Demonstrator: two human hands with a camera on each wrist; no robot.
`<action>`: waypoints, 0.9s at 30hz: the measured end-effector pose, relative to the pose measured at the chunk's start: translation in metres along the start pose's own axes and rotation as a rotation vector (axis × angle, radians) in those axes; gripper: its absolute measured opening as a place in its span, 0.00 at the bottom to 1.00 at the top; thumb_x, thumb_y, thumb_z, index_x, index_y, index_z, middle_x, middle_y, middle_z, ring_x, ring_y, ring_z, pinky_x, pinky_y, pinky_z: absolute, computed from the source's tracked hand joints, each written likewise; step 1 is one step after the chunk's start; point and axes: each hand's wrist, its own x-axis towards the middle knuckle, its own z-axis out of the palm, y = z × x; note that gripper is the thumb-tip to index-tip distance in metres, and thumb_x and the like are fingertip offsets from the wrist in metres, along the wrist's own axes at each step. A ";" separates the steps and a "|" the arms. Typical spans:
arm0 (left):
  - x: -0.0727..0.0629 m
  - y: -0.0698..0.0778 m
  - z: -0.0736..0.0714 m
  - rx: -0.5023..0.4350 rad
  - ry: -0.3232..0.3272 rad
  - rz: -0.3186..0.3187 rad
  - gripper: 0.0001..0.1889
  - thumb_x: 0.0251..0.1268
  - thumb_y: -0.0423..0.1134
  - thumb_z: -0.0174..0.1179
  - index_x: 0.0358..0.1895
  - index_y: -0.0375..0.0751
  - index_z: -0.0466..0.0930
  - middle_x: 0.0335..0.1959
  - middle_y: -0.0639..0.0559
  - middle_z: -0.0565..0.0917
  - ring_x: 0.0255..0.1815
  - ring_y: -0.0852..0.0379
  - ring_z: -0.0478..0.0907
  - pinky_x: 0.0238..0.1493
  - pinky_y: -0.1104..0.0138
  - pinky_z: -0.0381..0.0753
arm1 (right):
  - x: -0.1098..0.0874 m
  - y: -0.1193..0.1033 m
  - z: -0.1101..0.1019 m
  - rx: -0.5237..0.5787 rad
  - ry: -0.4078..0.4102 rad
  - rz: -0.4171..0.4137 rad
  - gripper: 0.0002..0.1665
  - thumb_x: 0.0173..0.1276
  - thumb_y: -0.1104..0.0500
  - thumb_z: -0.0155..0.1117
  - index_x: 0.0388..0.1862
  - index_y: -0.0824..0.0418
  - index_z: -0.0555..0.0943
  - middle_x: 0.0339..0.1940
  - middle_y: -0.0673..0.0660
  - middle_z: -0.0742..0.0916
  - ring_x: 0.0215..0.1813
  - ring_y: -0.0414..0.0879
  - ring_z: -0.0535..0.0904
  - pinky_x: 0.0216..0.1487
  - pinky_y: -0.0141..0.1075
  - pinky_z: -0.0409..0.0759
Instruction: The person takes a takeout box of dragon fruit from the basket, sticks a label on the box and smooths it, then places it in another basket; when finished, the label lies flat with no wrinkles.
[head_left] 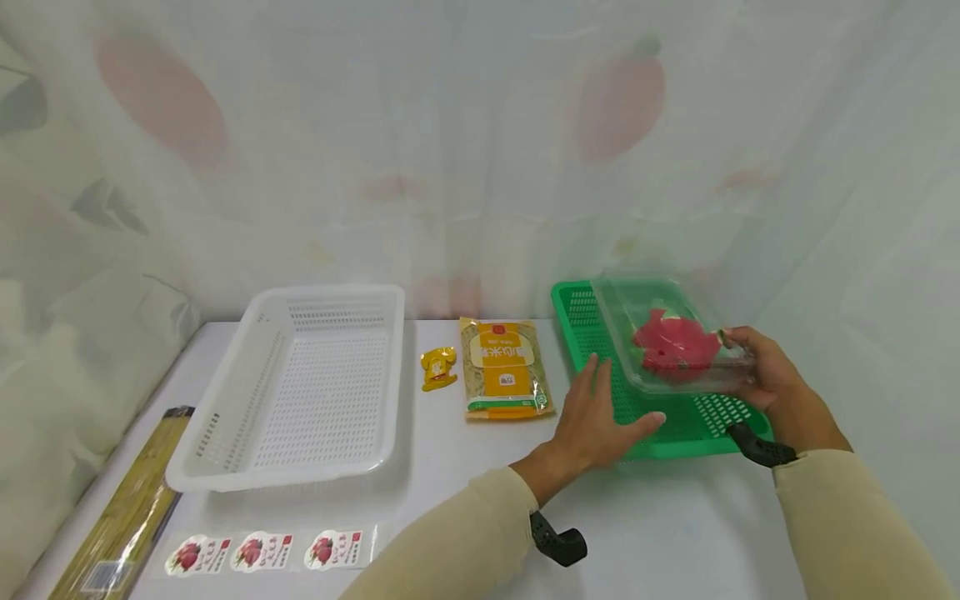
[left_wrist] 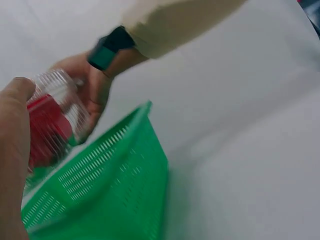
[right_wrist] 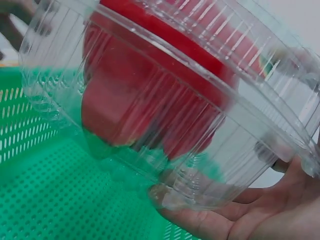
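Note:
Over the green basket, a clear plastic clamshell box is held up at a tilt. Inside it lies a red dragon fruit, also visible through the ridged plastic in the right wrist view. My right hand grips the box by its right end, the fingers under it and partly seen through the plastic. At the box's left side is my left hand, its fingers spread and thumb stretched out. Whether it touches the box I cannot tell.
Left of the basket lie a yellow noodle packet and a small yellow sachet. A white basket stands further left, beside a long pack of brown sticks. Dragon fruit stickers lie in front. A curtain hangs behind.

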 end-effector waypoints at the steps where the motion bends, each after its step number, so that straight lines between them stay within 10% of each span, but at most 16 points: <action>1: 0.002 0.004 -0.004 -0.069 0.002 -0.001 0.52 0.57 0.75 0.46 0.77 0.44 0.46 0.77 0.51 0.45 0.75 0.50 0.46 0.67 0.50 0.58 | -0.001 0.000 0.001 -0.003 -0.002 -0.006 0.19 0.75 0.50 0.45 0.34 0.56 0.80 0.37 0.52 0.83 0.39 0.46 0.79 0.39 0.43 0.81; 15: 0.028 0.033 -0.040 -0.860 -0.047 -0.408 0.51 0.55 0.72 0.55 0.76 0.51 0.48 0.67 0.49 0.66 0.48 0.49 0.79 0.51 0.55 0.78 | -0.014 -0.004 0.027 -0.030 -0.025 -0.049 0.19 0.75 0.48 0.45 0.36 0.55 0.80 0.37 0.50 0.83 0.39 0.44 0.79 0.37 0.39 0.81; 20: 0.033 0.036 -0.048 -0.963 0.008 -0.429 0.48 0.54 0.68 0.61 0.75 0.54 0.51 0.61 0.52 0.69 0.51 0.49 0.75 0.43 0.54 0.81 | -0.016 -0.003 0.040 -0.045 0.014 -0.037 0.15 0.74 0.47 0.47 0.45 0.57 0.73 0.42 0.51 0.80 0.43 0.45 0.77 0.40 0.40 0.81; 27: 0.028 0.042 -0.057 -0.958 0.071 -0.438 0.46 0.54 0.63 0.65 0.73 0.54 0.55 0.60 0.52 0.70 0.54 0.49 0.71 0.44 0.54 0.80 | -0.020 -0.002 0.053 0.009 -0.054 -0.089 0.18 0.76 0.49 0.45 0.28 0.52 0.76 0.40 0.52 0.79 0.42 0.46 0.77 0.40 0.44 0.82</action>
